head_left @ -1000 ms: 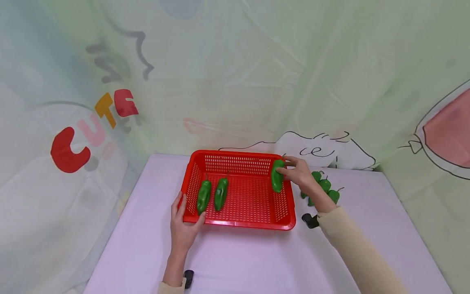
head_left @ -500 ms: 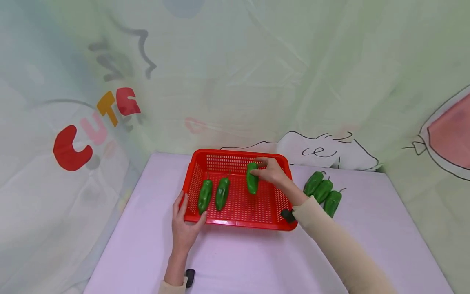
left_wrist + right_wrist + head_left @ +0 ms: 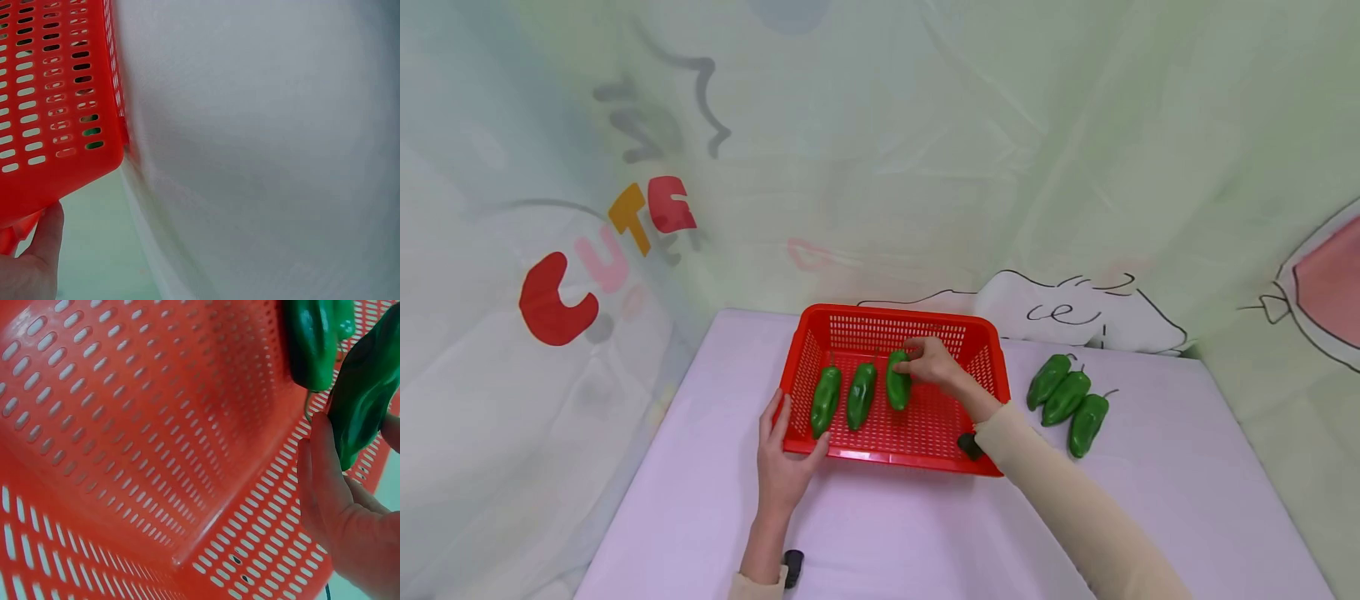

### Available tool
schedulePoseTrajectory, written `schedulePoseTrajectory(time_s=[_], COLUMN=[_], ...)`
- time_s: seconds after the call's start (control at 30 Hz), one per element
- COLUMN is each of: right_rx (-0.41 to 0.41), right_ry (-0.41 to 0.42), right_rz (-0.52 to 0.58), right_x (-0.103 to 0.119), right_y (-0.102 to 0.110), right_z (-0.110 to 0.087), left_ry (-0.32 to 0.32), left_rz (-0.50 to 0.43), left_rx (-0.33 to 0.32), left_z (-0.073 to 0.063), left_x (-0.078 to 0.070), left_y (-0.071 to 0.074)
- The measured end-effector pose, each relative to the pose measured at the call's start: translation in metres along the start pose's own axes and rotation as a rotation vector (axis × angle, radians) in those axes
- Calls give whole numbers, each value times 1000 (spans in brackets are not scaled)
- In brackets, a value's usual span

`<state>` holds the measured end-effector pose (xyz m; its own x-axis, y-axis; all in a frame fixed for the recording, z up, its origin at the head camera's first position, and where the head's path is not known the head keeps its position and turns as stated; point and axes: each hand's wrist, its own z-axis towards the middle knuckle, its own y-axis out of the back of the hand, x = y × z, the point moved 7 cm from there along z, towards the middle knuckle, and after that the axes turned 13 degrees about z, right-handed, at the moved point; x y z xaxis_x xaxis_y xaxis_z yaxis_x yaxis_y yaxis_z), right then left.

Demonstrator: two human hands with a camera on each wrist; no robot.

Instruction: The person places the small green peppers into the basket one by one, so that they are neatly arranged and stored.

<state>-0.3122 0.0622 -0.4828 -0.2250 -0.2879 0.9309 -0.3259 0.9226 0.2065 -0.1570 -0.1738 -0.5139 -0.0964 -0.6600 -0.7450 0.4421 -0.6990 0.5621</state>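
Pale, green-tinted fabric printed with colourful letters (image 3: 865, 167) is hanging behind a table covered in smooth, lilac-white cloth (image 3: 880, 533), and I am following the work from afar through the head and wrist cameras. On that cloth a rectangular, perforated red plastic basket (image 3: 891, 457) is standing, and the person's left hand (image 3: 784, 467) is gripping its near left corner, fingers over the side rim and thumb over the front one.

I am seeing the right hand (image 3: 931, 365) pinching a glossy, elongated green pepper (image 3: 898, 392) near its upper end, inside the basket. Half a second ago that pepper was hanging farther right and higher; now it is sitting lower and closer to its neighbours. I am reading this as a third pepper joining the row, though I am not managing to tell whether it is touching the basket floor.

To its left, two similar green peppers, an outer one (image 3: 826, 402) and an inner one (image 3: 861, 396), are lying side by side, apart from each other. Outside, right of the basket, three more are resting slantwise in a close cluster (image 3: 1066, 397) on the cloth, so the peppers are splitting evenly, three within and three without.
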Motion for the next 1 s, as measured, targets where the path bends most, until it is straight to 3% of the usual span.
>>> schedulePoseTrajectory(time_s=[0.57, 1.0], right_rx=[-35, -56], right_ry=[-28, -12], right_rz=[-114, -155], right_x=[-25, -19], right_y=[-20, -26], right_z=[17, 17], left_ry=[-13, -10], left_rz=[0, 2], left_rx=[-5, -12], left_z=[1, 2], left_x=[-1, 0], left_y=[1, 2])
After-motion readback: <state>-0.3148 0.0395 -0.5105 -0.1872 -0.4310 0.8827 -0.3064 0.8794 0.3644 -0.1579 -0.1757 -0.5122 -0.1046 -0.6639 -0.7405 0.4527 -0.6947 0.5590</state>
